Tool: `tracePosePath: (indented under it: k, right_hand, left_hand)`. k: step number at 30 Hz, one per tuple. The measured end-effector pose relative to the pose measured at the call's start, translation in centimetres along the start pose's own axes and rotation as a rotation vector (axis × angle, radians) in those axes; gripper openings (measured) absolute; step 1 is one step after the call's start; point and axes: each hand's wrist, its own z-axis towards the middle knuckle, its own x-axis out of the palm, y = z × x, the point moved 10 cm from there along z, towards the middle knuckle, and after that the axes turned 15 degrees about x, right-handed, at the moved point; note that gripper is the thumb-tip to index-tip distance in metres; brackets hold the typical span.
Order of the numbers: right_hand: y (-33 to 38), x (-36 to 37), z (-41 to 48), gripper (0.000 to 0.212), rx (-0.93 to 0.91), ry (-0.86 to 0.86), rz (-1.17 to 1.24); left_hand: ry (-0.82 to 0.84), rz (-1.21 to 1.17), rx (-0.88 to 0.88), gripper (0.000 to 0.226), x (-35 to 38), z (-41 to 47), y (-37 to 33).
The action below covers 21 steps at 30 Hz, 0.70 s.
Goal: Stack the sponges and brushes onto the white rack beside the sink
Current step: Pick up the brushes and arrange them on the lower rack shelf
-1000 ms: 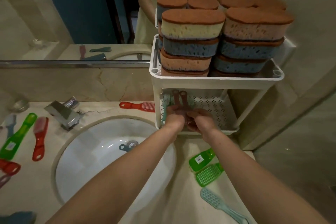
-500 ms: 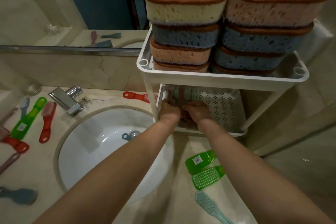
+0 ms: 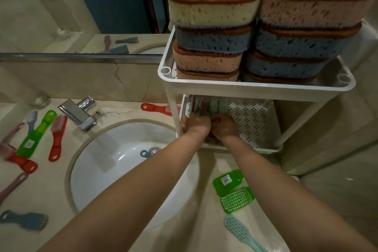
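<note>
The white rack (image 3: 255,88) stands to the right of the sink (image 3: 131,168). Its top tier carries stacked sponges (image 3: 214,6) with brown scouring tops. Both my hands reach into the lower perforated tier. My left hand (image 3: 196,126) and my right hand (image 3: 224,127) sit side by side with curled fingers on a row of brushes (image 3: 208,106) lying at the tier's left end. The fingertips are hidden among the brush handles. More brushes lie loose on the counter.
A chrome tap (image 3: 77,114) stands behind the basin. Left of the sink lie a green brush (image 3: 36,135), a red brush (image 3: 57,139), a blue one (image 3: 24,220) and others. A red brush (image 3: 157,108) lies behind the rack leg. Green brushes (image 3: 231,188) and a teal one (image 3: 241,233) lie at front right.
The camera has moved closer and lower toward the rack. Both hands stay in the lower tier on the brushes, pushed slightly further in.
</note>
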Motion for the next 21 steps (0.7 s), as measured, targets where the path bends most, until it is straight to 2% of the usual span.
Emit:
tracePosePath:
  k: [7,14,16,19,21]
  right_hand:
    - [-0.3,0.0,0.6,0.003,-0.022,-0.025,0.001]
    - [0.1,0.2,0.8,0.013,-0.047,-0.014,0.069]
    - [0.1,0.5,1.0,0.006,-0.049,0.002,0.062]
    - [-0.3,0.8,1.3,0.014,-0.035,0.018,0.066]
    - [-0.4,0.8,1.4,0.014,-0.026,0.018,0.087]
  left_hand:
    - [0.004,0.062,0.021,0.040,-0.1,-0.3,-0.1]
    - [-0.009,-0.033,-0.007,0.047,-0.3,-0.6,0.1]
    - [-0.047,-0.058,0.059,0.049,-0.4,-0.6,-0.4]
    - [-0.091,-0.088,0.216,0.053,-0.7,-0.8,-1.6]
    - [-0.127,-0.065,0.298,0.047,-1.0,-1.0,-2.0]
